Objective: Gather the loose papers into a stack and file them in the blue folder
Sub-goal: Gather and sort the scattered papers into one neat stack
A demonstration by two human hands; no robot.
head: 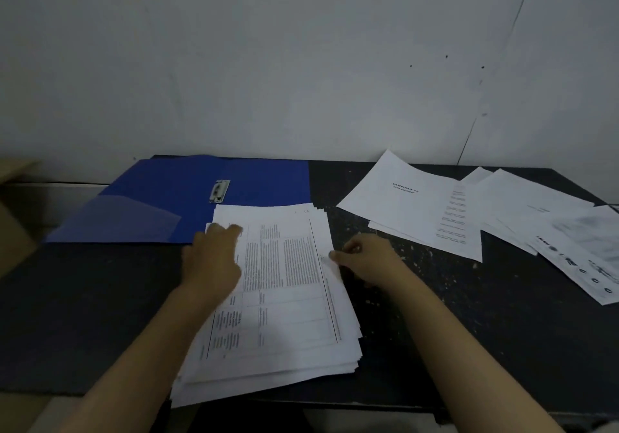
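Left hand [214, 258] flat, released, on printed paper stack [284, 298] at bench [83, 298] front edge; right hand [365, 258] pinches stack's right edge. Glossy blue folder [187, 195] open behind.

You're at a plain desk in what looks like an office or study corner: a dark, scuffed table [435, 315] against a bare white wall [301, 64], an open blue folder [187, 198] and printed papers [418, 205] spread across it
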